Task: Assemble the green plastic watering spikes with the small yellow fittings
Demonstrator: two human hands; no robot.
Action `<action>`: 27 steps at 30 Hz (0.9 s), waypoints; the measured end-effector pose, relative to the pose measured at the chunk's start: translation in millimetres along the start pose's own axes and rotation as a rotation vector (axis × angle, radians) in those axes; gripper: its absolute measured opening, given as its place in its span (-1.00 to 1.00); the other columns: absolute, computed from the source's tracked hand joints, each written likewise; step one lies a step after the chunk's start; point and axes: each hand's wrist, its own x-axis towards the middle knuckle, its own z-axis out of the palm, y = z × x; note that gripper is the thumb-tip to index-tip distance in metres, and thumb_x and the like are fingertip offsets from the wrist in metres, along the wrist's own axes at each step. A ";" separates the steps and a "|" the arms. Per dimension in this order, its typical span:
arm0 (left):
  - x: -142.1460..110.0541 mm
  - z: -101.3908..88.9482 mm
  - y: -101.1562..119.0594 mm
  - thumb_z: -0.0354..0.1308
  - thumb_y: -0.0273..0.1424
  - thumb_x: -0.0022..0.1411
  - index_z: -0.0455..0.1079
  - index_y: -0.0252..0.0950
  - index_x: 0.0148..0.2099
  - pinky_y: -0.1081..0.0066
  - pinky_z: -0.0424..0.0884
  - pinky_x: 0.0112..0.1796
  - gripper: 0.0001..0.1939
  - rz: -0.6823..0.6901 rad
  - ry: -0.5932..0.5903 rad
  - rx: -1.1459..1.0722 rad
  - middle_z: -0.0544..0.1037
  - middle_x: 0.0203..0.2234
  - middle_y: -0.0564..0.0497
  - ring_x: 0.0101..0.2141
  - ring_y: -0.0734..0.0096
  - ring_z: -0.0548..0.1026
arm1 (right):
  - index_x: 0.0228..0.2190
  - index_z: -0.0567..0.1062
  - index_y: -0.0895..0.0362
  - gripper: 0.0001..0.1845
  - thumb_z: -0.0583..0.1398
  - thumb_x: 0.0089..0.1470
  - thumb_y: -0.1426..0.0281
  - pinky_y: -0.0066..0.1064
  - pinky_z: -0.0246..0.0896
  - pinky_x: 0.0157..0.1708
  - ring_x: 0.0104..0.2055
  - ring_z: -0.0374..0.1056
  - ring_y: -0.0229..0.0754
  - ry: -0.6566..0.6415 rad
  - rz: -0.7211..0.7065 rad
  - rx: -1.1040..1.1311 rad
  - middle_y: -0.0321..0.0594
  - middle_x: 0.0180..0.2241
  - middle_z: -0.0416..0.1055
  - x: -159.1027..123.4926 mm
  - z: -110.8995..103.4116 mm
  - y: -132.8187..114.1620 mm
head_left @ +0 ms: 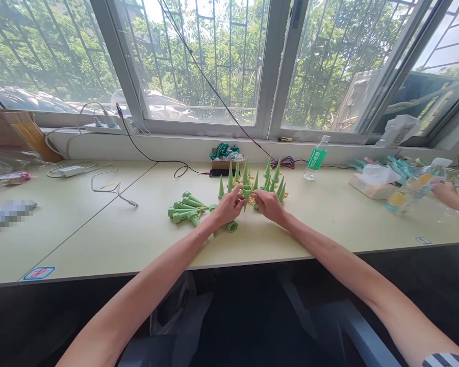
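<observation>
- In the head view, you sit at the table [145, 239], and both hands meet above it, in front of the window [199, 61].
- The green cone [247, 190] is between your two hands, with its wide mouth upward and its narrow tip downward. I suppose it is held so because then the opening faces you and can be reached easily.
- Your left hand [229, 206] is partly closed; the thumb and the forefinger appear to grasp this cone from its side.
- Your right hand [268, 205] has bent fingers, and its fingertips are at the other side of the cone. Whether they pinch it, only touch it, or hold some small piece, I cannot tell.
- Behind your hands, the standing cones [230, 179] point upward; probably the wide end is down because it makes a steady foot. Some small yellow pieces show among them.
- To the left of your left hand, the lying cones [187, 208] make a loose pile, perhaps put there to be within easy reach.
- Just beside your left wrist, one more cone [232, 227] lies with its open end visible.
- The black phone [220, 173] lies behind the standing cones, in front of a small box [224, 164].
</observation>
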 end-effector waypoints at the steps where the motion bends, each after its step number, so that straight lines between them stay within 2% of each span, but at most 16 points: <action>1: 0.5 0.2 -0.3 0.02 -0.37 0.28 0.09 -0.25 0.03 0.55 0.19 -0.53 -0.70 -0.001 0.003 0.002 0.41 -0.52 0.13 -0.64 0.59 0.22 | -0.34 0.43 0.13 -0.58 -0.10 0.37 0.20 -0.43 0.15 -0.45 -0.47 0.30 -0.23 0.005 0.017 0.017 -0.21 -0.49 0.40 0.7 0.0 -1.0; 5: 3.3 0.0 -1.5 0.02 -0.36 0.28 0.10 -0.26 0.02 0.54 0.20 -0.52 -0.71 -0.012 0.016 0.027 0.42 -0.52 0.13 -0.65 0.58 0.24 | -0.41 0.43 0.12 -0.53 -0.09 0.36 0.15 -0.45 0.15 -0.45 -0.51 0.26 -0.26 0.026 0.091 0.079 -0.24 -0.52 0.38 3.8 0.2 -4.6; 15: 5.8 -4.7 -4.0 0.02 -0.38 0.31 0.10 -0.26 0.07 0.53 0.22 -0.51 -0.69 0.009 0.024 0.079 0.47 -0.48 0.10 -0.67 0.60 0.25 | -0.32 0.47 0.12 -0.66 0.05 0.30 0.16 -0.45 0.21 -0.42 -0.49 0.31 -0.26 0.128 0.164 0.144 -0.27 -0.49 0.44 8.5 -2.2 -3.9; 27: 5.0 -7.8 -4.6 0.09 -0.32 0.28 0.14 -0.25 0.04 0.52 0.27 -0.48 -0.67 -0.031 0.007 0.107 0.54 -0.41 0.04 -0.60 0.54 0.37 | -0.35 0.47 0.13 -0.65 0.06 0.27 0.15 -0.43 0.17 -0.49 -0.55 0.23 -0.27 0.096 0.180 0.150 -0.26 -0.53 0.41 9.4 -4.6 -7.1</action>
